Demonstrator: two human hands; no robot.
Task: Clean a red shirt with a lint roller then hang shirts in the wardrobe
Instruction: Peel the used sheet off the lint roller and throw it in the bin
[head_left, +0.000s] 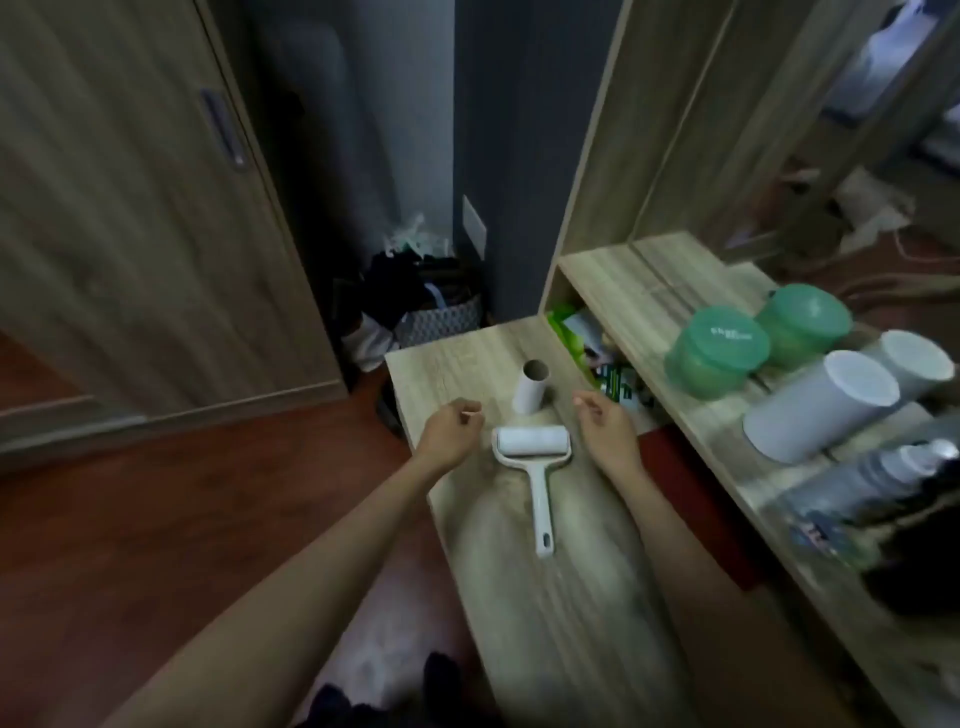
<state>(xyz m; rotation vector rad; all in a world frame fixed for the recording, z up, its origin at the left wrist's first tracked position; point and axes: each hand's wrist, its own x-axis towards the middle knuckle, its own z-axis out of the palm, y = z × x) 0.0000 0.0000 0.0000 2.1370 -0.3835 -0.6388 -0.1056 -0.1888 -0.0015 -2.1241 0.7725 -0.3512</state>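
Note:
A white lint roller (532, 457) lies flat on the wooden desk (571, 597), roller head away from me, handle pointing toward me. My left hand (449, 434) hovers just left of the roller head, fingers loosely curled, holding nothing. My right hand (608, 428) hovers just right of it, fingers also loosely curled and empty. An upright cardboard tube (531, 387) stands behind the roller. The wardrobe (130, 208) with a closed wooden door is at the left. No red shirt is in view.
A raised shelf (649, 291) on the right carries a green lidded jar (714, 351), a white cylinder (826, 405) and bottles beside a mirror. A basket of dark clothes (421, 301) sits on the floor beyond the desk. Reddish wood floor (182, 519) lies to the left.

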